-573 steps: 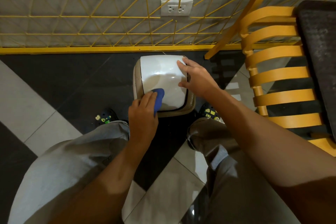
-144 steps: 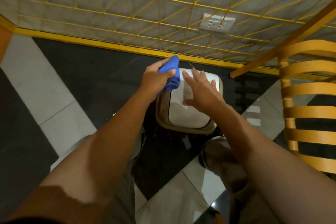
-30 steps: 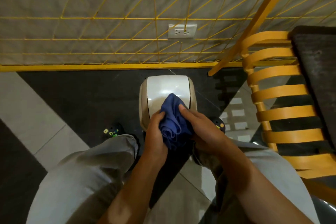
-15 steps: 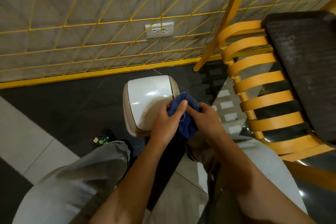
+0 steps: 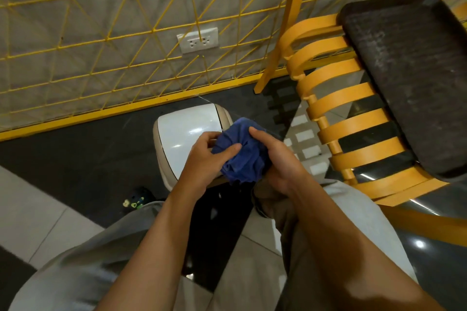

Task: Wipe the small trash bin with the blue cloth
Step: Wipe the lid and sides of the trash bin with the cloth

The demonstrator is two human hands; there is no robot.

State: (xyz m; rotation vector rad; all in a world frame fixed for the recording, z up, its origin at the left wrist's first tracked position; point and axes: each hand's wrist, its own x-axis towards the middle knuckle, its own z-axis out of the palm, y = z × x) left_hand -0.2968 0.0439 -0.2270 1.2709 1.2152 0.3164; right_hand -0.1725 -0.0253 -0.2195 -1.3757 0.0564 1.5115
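Observation:
The small trash bin (image 5: 185, 131), beige with a glossy white lid, stands on the dark floor between my feet, just in front of the wall. A bunched blue cloth (image 5: 243, 153) is held above the bin's right front corner. My left hand (image 5: 206, 160) grips the cloth from the left, thumb pressed on top. My right hand (image 5: 274, 159) grips it from the right, fingers curled over the bundle. The hands and cloth hide the bin's near right part.
A yellow slatted chair (image 5: 353, 129) with a dark seat cushion (image 5: 414, 76) stands close on the right. A wall with yellow wire grid (image 5: 126, 33) and a power socket (image 5: 198, 40) lies just behind the bin. My grey-trousered legs flank the bin.
Both hands keep hold of the cloth and have bunched it tighter. My view has tilted, so the bin and chair sit differently in frame.

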